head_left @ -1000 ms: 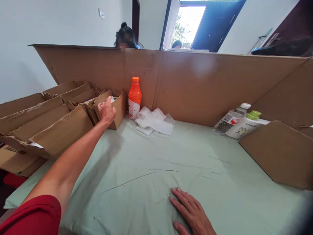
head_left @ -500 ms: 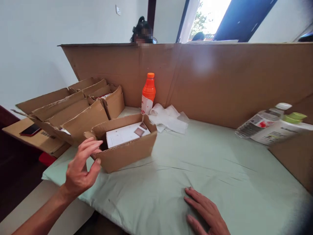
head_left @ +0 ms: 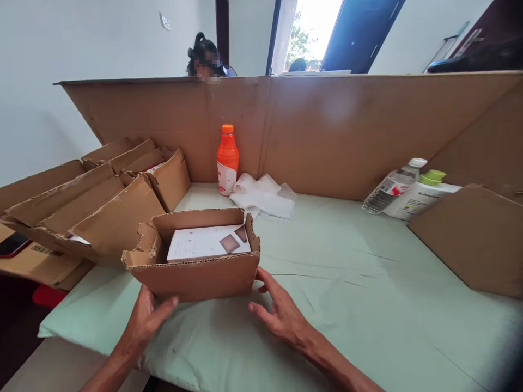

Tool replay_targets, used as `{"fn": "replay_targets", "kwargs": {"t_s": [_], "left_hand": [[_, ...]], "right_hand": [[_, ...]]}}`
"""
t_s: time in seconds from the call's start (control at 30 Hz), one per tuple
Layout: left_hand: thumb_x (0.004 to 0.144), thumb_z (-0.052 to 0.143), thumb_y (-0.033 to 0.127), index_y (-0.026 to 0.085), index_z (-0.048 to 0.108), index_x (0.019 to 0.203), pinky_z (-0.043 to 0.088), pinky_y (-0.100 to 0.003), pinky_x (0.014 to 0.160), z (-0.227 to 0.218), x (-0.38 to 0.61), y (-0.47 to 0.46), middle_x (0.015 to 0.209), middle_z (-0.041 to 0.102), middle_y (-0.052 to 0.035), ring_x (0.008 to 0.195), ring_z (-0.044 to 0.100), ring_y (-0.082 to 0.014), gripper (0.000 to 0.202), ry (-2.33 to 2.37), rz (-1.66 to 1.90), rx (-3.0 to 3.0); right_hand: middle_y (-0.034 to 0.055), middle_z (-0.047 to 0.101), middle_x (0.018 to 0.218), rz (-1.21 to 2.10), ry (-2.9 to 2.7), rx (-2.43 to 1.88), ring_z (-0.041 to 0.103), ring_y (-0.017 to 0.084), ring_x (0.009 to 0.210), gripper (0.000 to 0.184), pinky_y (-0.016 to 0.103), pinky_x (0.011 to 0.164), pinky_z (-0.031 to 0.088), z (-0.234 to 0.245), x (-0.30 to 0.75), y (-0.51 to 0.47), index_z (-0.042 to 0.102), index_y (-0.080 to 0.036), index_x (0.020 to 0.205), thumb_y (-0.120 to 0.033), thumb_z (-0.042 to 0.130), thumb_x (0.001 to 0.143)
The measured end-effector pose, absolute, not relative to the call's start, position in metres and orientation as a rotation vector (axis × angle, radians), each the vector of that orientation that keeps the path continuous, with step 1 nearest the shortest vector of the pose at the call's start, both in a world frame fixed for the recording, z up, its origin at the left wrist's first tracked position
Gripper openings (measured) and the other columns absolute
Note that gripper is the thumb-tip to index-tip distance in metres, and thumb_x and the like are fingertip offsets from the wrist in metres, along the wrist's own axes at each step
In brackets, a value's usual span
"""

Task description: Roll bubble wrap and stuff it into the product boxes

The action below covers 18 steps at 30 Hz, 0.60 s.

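A small open cardboard box (head_left: 196, 277) sits near the front of the green-covered table, with a white printed carton (head_left: 196, 243) lying inside it. At the box's lower left corner is my left hand (head_left: 149, 316), closed on it, the thumb along the lower front and the other fingers partly hidden behind the side. My right hand (head_left: 281, 310) is at the right end, its fingers reaching to the box's corner and its thumb spread away from them. It grips nothing.
Larger cardboard boxes (head_left: 118, 212) stand on the left, beside a phone (head_left: 14, 246). Behind are an orange bottle (head_left: 227, 158) and crumpled white sheets (head_left: 265, 196). A clear bottle (head_left: 390, 188) and a white, green-capped bottle (head_left: 425, 198) lean at right. A cardboard wall (head_left: 327, 136) borders the back.
The small box has turned and come nearer to me. My left hand has gone from its left rim down to its lower corner. My right hand has lifted from the table to the box's right end.
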<state>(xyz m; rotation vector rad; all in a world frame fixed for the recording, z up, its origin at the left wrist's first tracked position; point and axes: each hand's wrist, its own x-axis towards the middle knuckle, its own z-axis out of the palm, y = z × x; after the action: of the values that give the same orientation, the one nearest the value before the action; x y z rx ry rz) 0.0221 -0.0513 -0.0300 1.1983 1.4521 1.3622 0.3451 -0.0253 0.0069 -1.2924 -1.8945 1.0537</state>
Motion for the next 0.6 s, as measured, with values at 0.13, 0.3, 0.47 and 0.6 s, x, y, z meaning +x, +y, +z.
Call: {"fn": "replay_targets", "kwargs": {"t_s": [0.13,0.3,0.47,0.6], "left_hand": [[0.078,0.076,0.049,0.017,0.040,0.138,0.044,-0.051,0.111,-0.040,0.041,-0.038,0.141,0.054,-0.0184,0.132,0.052,-0.0367,0.077,1.332,1.279,1.266],[0.081,0.069,0.040,0.018,0.038,0.142,0.042,-0.047,0.112,-0.022,0.096,-0.002,0.141,0.054,-0.0171,0.134,0.051,-0.0338,0.072,1.091,1.091,1.440],[0.075,0.066,0.027,0.016,0.032,0.148,0.036,-0.049,0.116,-0.012,0.136,0.033,0.149,0.046,-0.0174,0.139,0.044,-0.0341,0.081,1.007,1.093,1.539],[0.077,0.063,0.025,0.016,0.034,0.147,0.039,-0.048,0.113,-0.026,0.138,0.041,0.142,0.053,-0.0168,0.134,0.048,-0.0333,0.076,1.107,1.152,1.509]], "right_hand": [[0.0134,0.062,0.137,0.917,-1.798,-1.360,0.064,0.029,0.115,0.067,0.042,0.089,0.059,-0.005,0.363,-0.030,0.044,-0.022,0.150,-0.040,0.056,0.087],[0.0129,0.068,0.125,0.776,-1.568,-1.556,0.071,0.027,0.097,0.058,0.041,0.085,0.061,-0.015,0.419,-0.039,0.053,-0.022,0.138,-0.051,0.058,0.087],[0.0116,0.069,0.124,0.746,-1.454,-1.617,0.073,0.026,0.093,0.058,0.038,0.080,0.062,-0.022,0.445,-0.038,0.054,-0.025,0.137,-0.050,0.063,0.085],[0.0119,0.069,0.126,0.751,-1.457,-1.591,0.074,0.025,0.092,0.059,0.036,0.081,0.062,-0.028,0.448,-0.026,0.057,-0.025,0.137,-0.047,0.065,0.084]]}}
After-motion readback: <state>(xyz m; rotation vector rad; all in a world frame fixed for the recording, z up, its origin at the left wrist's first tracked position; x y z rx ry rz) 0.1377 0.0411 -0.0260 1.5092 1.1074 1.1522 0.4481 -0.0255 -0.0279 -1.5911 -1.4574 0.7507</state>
